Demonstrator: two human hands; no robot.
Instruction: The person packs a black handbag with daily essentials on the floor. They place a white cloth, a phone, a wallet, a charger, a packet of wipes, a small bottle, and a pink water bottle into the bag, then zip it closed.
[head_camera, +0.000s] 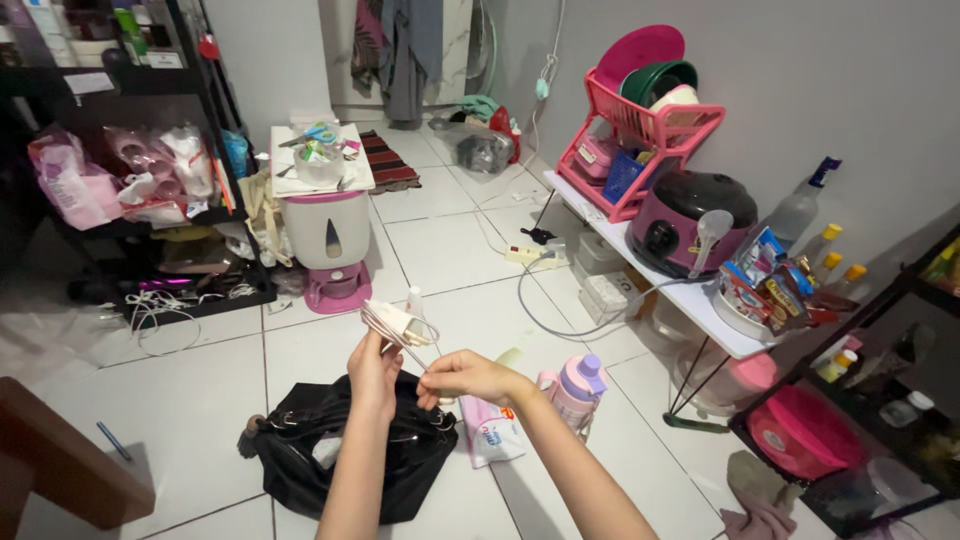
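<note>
Two bare hands meet near the lower middle of the frame, above a black handbag (350, 460) that sits on the white tiled floor (200, 370). The left hand (374, 372) is raised with its fingers closed around a white charger with coiled cable (398, 325), held just above the centre of the picture. The charger looks like a small white plug block with a thin white cord wound into a loose bundle of loops; one strand runs down and to the right from the bundle. The right hand (468, 378) has its fingers pinched together on that strand, just beside the left hand and a little lower.

The bag is dark and glossy, slumped open, with something pale showing inside. Just right of it lie a white pouch with blue print (492, 432) and a pink bottle with a purple cap (574, 390), both on the floor below the right forearm. In the upper middle stands a white and pink dispenser (330, 240) with a tray of small items on top. Along the right side a low white table (690, 300) carries a purple rice cooker (690, 225) and a pink dish rack (640, 135).
</note>
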